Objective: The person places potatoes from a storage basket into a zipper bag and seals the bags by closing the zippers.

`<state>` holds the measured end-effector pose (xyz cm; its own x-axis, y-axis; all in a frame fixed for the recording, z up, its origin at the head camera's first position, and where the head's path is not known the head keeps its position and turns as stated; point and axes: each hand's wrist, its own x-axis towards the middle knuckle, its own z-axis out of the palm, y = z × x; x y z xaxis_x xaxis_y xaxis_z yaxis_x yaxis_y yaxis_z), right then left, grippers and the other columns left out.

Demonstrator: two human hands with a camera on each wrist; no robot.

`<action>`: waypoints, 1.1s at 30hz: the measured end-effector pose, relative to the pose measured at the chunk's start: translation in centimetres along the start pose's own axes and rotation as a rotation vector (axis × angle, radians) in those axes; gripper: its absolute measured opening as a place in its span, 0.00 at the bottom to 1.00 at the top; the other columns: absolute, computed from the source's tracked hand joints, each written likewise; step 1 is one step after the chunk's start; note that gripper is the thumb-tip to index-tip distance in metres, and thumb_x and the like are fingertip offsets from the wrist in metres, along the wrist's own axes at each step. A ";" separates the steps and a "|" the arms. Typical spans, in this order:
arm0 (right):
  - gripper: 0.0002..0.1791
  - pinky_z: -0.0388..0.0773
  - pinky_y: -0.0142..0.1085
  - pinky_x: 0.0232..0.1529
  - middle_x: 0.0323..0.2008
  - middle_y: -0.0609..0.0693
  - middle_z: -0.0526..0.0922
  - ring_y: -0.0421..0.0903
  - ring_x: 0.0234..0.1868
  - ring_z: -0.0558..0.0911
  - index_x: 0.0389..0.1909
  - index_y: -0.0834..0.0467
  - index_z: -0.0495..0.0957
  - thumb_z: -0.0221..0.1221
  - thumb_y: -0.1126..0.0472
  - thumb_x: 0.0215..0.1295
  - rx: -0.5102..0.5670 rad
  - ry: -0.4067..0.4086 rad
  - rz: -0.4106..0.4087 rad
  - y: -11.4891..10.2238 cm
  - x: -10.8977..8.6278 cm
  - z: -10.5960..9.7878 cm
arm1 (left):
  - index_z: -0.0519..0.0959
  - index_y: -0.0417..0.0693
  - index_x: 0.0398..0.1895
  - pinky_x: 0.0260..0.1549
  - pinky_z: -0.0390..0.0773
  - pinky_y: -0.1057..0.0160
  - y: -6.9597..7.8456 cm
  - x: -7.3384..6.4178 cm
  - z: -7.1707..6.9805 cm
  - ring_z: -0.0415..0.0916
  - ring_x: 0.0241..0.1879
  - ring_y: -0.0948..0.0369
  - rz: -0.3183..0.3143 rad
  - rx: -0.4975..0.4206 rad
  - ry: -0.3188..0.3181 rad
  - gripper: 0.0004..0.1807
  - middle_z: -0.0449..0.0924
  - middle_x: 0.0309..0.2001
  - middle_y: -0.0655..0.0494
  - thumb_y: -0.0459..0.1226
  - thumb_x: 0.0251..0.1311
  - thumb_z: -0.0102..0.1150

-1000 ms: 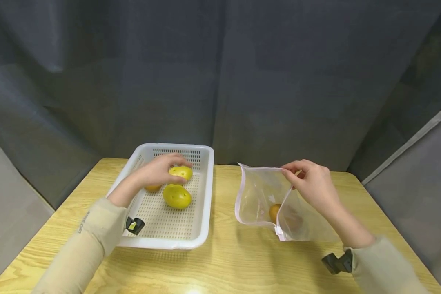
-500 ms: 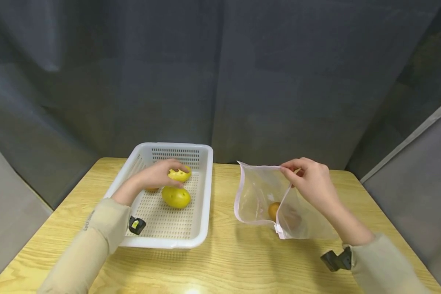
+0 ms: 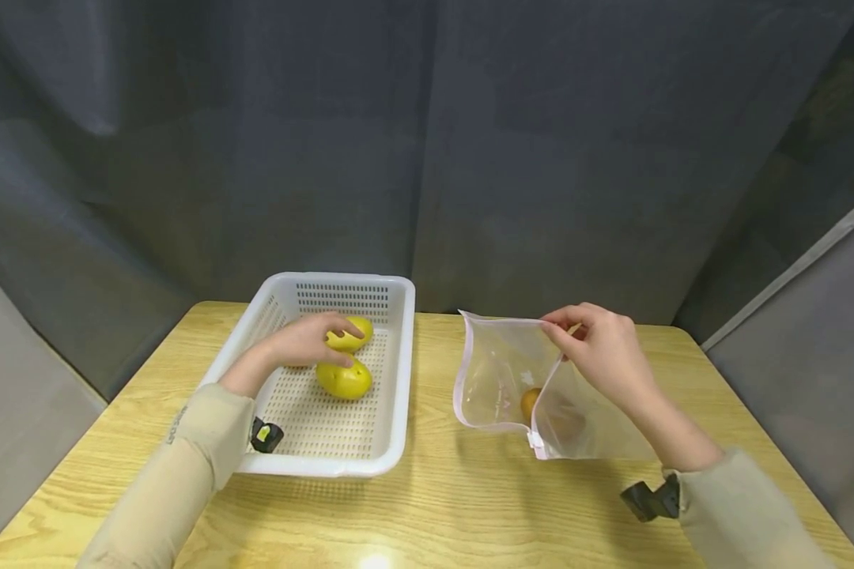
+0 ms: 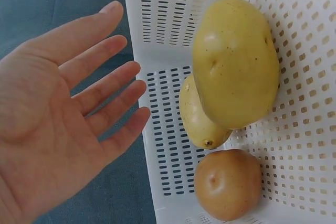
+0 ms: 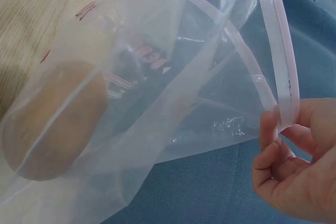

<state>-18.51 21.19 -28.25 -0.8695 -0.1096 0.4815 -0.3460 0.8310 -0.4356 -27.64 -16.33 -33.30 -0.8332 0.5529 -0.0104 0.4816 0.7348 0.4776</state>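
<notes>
My left hand (image 3: 309, 340) hovers over the white basket (image 3: 396, 379), its fingers spread and holding nothing. In the head view its thumb overlaps the nearer yellow potato (image 3: 345, 381), and its fingers overlap the farther yellow potato (image 3: 359, 329). A brownish potato (image 4: 228, 184) lies beside them, mostly hidden behind the wrist in the head view. On the right, my right hand (image 3: 598, 348) pinches the top corner of a clear zip bag (image 3: 494, 356) with thumb and fingers. The bag's mouth gapes toward the left. Inside it rests a brown potato (image 5: 58, 119).
A pale slider (image 3: 535, 439) sits at the lower end of the bag's pink-white zip edge. Basket and bag stand apart on a wooden table (image 3: 434, 506). Dark curtains (image 3: 427, 158) hang close behind the table.
My left hand has drawn slightly down and nearer, from around the farther potato to overlapping both yellow ones. The right hand keeps its pinch on the bag, nearly still.
</notes>
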 end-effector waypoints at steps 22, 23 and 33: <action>0.07 0.68 0.31 0.16 0.26 0.49 0.80 0.38 0.17 0.75 0.32 0.55 0.83 0.59 0.57 0.58 0.014 -0.036 0.011 -0.2 0.1 0.2 | 0.75 0.51 0.54 0.59 0.60 0.47 -1.2 0.1 0.7 0.60 0.62 0.48 -0.075 -0.029 -0.069 0.27 0.65 0.62 0.47 0.43 0.46 0.66; 0.07 0.68 0.31 0.17 0.26 0.49 0.80 0.38 0.17 0.75 0.32 0.55 0.83 0.59 0.57 0.58 0.017 -0.039 0.013 -0.3 0.1 0.2 | 0.75 0.51 0.54 0.59 0.60 0.47 -1.3 0.1 0.8 0.60 0.62 0.48 -0.080 -0.028 -0.072 0.27 0.65 0.62 0.47 0.43 0.46 0.66; 0.07 0.67 0.31 0.16 0.25 0.48 0.79 0.40 0.17 0.76 0.33 0.56 0.83 0.60 0.59 0.58 0.012 -0.052 0.013 -0.5 0.0 0.2 | 0.74 0.50 0.55 0.59 0.61 0.47 -1.7 0.3 1.2 0.62 0.61 0.48 -0.125 -0.068 -0.098 0.29 0.66 0.62 0.47 0.42 0.45 0.67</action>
<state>-18.42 20.62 -28.18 -0.8911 -0.1267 0.4358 -0.3381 0.8259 -0.4512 -28.35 -16.94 -35.12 -0.8532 0.4973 -0.1572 0.3541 0.7736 0.5254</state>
